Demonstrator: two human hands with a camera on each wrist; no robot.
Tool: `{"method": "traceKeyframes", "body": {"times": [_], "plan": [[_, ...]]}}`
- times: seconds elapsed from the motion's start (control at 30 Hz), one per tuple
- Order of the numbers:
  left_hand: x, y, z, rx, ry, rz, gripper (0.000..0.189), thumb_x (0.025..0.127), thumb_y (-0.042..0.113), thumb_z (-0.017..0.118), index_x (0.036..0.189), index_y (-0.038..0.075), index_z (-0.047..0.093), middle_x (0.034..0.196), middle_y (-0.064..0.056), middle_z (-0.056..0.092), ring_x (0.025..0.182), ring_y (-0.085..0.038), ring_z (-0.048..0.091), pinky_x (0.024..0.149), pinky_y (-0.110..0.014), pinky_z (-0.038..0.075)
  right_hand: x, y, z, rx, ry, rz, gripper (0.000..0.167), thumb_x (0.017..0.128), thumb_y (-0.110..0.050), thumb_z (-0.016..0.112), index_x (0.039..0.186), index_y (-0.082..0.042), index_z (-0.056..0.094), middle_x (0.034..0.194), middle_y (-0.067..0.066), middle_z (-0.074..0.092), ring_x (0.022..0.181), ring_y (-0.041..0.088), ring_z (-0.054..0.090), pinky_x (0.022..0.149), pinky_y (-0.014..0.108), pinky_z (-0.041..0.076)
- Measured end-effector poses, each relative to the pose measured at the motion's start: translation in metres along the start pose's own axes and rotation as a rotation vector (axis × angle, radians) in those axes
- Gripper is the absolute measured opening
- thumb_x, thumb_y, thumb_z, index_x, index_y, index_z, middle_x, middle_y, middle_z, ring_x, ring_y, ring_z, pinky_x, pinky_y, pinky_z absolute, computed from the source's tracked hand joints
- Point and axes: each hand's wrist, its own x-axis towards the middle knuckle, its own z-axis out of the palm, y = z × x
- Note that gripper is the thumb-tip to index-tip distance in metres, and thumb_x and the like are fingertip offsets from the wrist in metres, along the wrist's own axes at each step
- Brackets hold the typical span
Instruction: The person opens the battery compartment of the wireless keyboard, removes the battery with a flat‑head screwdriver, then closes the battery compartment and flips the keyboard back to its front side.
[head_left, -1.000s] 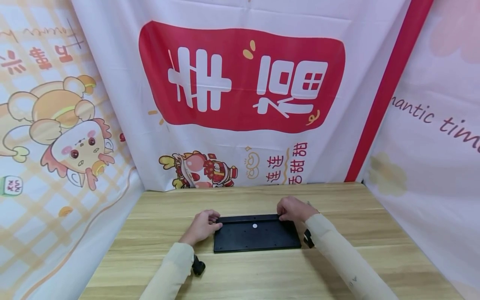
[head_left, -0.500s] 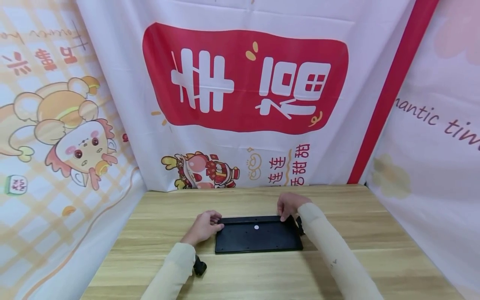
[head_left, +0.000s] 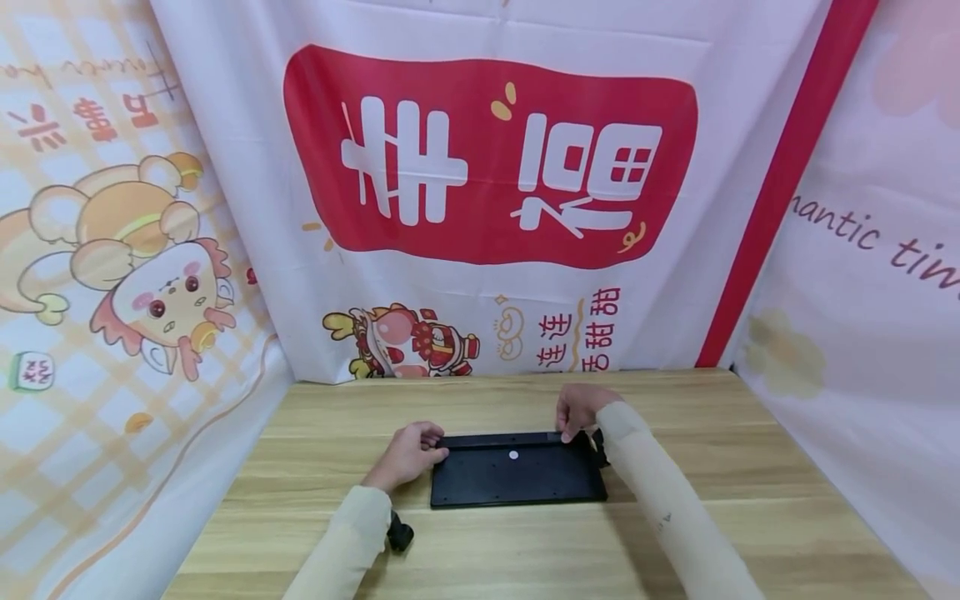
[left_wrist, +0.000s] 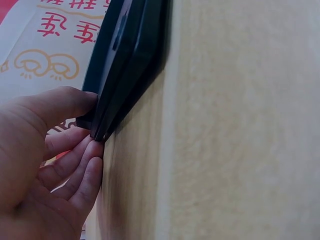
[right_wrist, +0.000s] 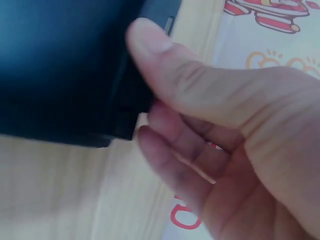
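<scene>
A flat black keyboard (head_left: 517,483) lies with its underside up on the wooden table, a raised bar along its far edge. On it are a small round white sticker (head_left: 513,455) and several small holes. My left hand (head_left: 408,454) grips the far left corner; in the left wrist view the thumb (left_wrist: 82,102) lies on the raised bar and the fingertips sit at the end below it. At the far right, my right hand (head_left: 583,406) pinches the bar, its thumb (right_wrist: 155,45) on top and the other fingers curled by the edge. The keys are hidden underneath.
The wood-grain table (head_left: 480,550) stretches around the keyboard. Behind it hangs a white cloth (head_left: 675,317) with a red printed panel, and printed cloths stand at the left and right. Each wrist carries a small black camera (head_left: 400,532).
My right wrist and forearm have swung inward, the hand staying at the far right of the bar. The left hand keeps its grip, and the keyboard lies in the same place.
</scene>
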Motion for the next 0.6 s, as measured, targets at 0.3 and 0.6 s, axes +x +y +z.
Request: {"method": "traceKeyframes", "body": {"times": [0.3,0.6], "plan": [[0.001,-0.003,0.002,-0.008,0.019,0.006,0.029,0.096,0.014,0.079,0.122,0.004,0.073,0.115,-0.008,0.073,0.104,-0.020,0.068,0.095,-0.043,0.059,-0.015,0.018,0.018,0.051,0.191,-0.245,0.020,0.083,-0.007,0.089,0.080,-0.010,0.070,0.077,-0.004,0.069,0.072,0.007,0.060,0.068,0.024,0.052],[0.001,-0.002,0.003,-0.007,0.014,-0.006,0.029,0.096,0.015,0.079,0.122,0.004,0.072,0.115,-0.009,0.073,0.103,-0.020,0.067,0.096,-0.044,0.058,-0.023,0.027,0.030,0.056,0.262,-0.328,0.012,0.089,0.000,0.083,0.093,-0.005,0.073,0.084,-0.001,0.070,0.077,0.007,0.062,0.070,0.023,0.054]]}}
